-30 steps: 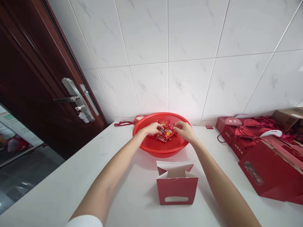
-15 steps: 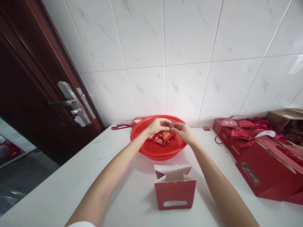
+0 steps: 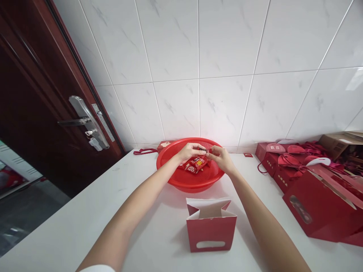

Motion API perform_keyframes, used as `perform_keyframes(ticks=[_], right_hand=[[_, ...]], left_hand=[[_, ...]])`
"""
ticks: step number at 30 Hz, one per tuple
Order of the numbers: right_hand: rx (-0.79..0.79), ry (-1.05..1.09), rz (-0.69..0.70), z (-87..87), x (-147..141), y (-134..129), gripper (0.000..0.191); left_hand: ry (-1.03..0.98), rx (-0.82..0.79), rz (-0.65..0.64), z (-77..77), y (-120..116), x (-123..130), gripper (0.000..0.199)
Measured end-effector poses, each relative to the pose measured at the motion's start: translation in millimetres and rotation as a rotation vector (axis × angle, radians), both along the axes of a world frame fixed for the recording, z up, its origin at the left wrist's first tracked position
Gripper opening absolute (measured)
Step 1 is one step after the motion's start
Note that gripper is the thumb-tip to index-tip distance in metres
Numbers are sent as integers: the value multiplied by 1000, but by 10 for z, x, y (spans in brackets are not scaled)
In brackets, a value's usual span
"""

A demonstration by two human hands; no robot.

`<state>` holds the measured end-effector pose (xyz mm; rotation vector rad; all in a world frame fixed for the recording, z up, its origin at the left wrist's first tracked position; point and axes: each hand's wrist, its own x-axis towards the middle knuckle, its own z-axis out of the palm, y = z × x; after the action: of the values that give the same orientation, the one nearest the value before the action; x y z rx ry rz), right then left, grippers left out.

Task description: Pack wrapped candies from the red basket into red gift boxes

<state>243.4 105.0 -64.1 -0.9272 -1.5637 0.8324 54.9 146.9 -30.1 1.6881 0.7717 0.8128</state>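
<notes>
Over the red plastic basket (image 3: 193, 183), my left hand (image 3: 189, 152) and my right hand (image 3: 222, 158) meet, fingertips pinched around a small dark wrapped candy (image 3: 203, 150). The fingers cover much of it, so its exact kind is unclear. Beneath them, several red candy packets (image 3: 196, 165) with white and yellow print lie in the basket. Closer to me stands a red paper box (image 3: 212, 232), its top open, with an oval window low on the front. My forearms pass on either side of it.
Red gift boxes (image 3: 320, 207) with ribbons fill the right side of the white table (image 3: 136, 223). Behind them is a brown cardboard box (image 3: 338, 143). A dark red ribbon loop (image 3: 145, 151) lies left of the basket. A tiled wall and a door with a handle (image 3: 74, 122) border the table.
My fingers have shifted slightly around the small dark candy, which now shows less between them. Both hands stay over the basket, and the red box has not moved on the table.
</notes>
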Motion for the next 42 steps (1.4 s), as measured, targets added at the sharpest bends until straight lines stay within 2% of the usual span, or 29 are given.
perform_keyframes(ticks=[5,10,18,28,32,35,38,42], right_hand=[[-6,48,-10,61,12,-70,36],[-30,111,3,67,29,-61,42],[-41,213,-10,56,51,-49,41],[-44,277,-85,53,61,-16,41],[-54,301,-174,30,114,24,39],[-57,279,-201,24,118,28,36],[-53,231,-186,33,77,9,36],[-52,168,-160,60,38,-21,36]], left_hand=[[-30,-18,13,19,-44,-8,43],[-20,-22,0,29,-92,-17,43],[-95,-103,37,31,-74,20,47],[-104,-46,79,-9,-67,78,55],[21,21,166,-86,98,4,48],[227,82,201,-124,257,-39,36],[469,131,148,-132,354,-14,31],[720,156,77,-156,373,68,46]])
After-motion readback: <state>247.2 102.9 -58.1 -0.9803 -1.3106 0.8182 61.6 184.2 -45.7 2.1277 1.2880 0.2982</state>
